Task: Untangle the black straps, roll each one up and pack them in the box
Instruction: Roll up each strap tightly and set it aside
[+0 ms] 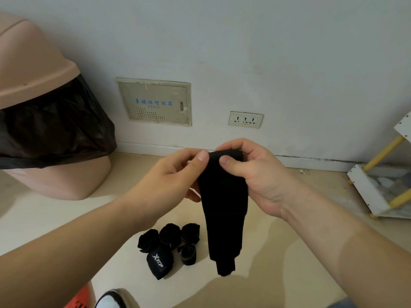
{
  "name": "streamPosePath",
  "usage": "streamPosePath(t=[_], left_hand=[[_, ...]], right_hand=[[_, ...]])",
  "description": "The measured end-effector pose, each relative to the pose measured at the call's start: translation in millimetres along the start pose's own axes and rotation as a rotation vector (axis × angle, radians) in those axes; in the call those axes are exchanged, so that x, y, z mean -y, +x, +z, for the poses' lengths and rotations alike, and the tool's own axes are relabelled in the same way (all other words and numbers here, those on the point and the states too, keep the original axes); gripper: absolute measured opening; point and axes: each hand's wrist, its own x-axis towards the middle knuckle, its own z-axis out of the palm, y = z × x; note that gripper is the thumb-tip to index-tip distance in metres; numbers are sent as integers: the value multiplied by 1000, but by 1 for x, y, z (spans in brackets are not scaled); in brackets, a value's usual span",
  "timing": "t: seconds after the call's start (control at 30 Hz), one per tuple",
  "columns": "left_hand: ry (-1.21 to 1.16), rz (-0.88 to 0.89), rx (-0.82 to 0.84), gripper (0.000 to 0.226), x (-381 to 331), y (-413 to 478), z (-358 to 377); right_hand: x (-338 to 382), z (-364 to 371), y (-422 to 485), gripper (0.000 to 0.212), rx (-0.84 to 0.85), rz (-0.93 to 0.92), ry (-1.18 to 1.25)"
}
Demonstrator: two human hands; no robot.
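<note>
I count one black strap [223, 210] held up in the air and five black bundles [171, 247] on the floor [278, 252].

1. Hands: two in view. The left hand [175, 174] pinches the strap's top edge at its left corner, thumb on the near face. The right hand [251, 174] pinches the same edge at the right corner, thumb on the near face and fingers curled behind. The two thumbs lie just beside each other.
2. Held strap: it hangs straight down from both hands as a wide band, and its lower end narrows to a short tab that hangs free.
3. Floor bundles: three are rolled rosettes in a row, one is a flat coil, and one carries a white logo. They lie touching in one cluster, left of the hanging strap in my view.
4. Surroundings: one pink bin [33, 70] with a black liner [55, 127] at left; one wall panel [155, 102] with blue characters; one socket plate [245, 120]; one white rack [378, 185] with yellow bars at right; one shoe toe [111, 300] at the bottom edge.
5. Obstruction: both forearms and the hanging strap cover parts of the floor
</note>
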Motion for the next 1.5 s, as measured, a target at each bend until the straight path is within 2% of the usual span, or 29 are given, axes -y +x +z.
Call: streamPosePath(t=[0.1, 0.2, 0.33, 0.4, 0.47, 0.57, 0.73, 0.83, 0.9, 0.97, 1.07, 1.17, 1.23, 1.33, 1.4, 1.5], left_hand=[[105, 21, -4, 23, 2, 1, 3], [180, 129, -120, 16, 4, 4, 6], [296, 312, -218, 15, 6, 5, 6], [401, 370, -245, 24, 8, 4, 7], [473, 360, -256, 28, 10, 3, 11], [505, 314, -270, 31, 11, 2, 15], [544, 257, -176, 13, 15, 0, 12], [530, 315, -141, 12, 14, 1, 5], [518, 355, -125, 16, 14, 2, -2], [443, 355, -109, 21, 14, 1, -3], [127, 173, -50, 30, 12, -1, 1], [-159, -50, 34, 41, 8, 0, 3], [-161, -97, 29, 40, 6, -1, 3], [-85, -50, 23, 24, 7, -1, 3], [-9, 40, -7, 17, 10, 1, 2], [69, 158, -72, 21, 11, 4, -3]], right_hand=[[-2, -1, -1, 25, 18, -43, -24], [1, 0, 0, 26, 9, -4, 60], [9, 3, -4, 25, 123, 87, 101], [5, 7, -5, 40, 156, 109, 56], [0, 13, -4, 50, 103, 104, -11], [-5, 20, -5, 50, 67, 96, -60], [-4, 17, -7, 59, 178, 156, -62], [-4, 12, -8, 64, 185, 153, -214], [-3, 10, -8, 48, 115, 105, -251], [-1, 9, -8, 28, 68, 65, -173], [2, 9, -9, 9, 46, 20, -66], [-1, 10, -8, 23, 71, -43, -84], [-2, 11, -8, 33, 93, -99, -110], [-3, 8, -5, 45, 85, -141, -166], [-2, 6, -6, 43, 100, -127, -147], [3, 5, -4, 42, 118, -28, 28]])
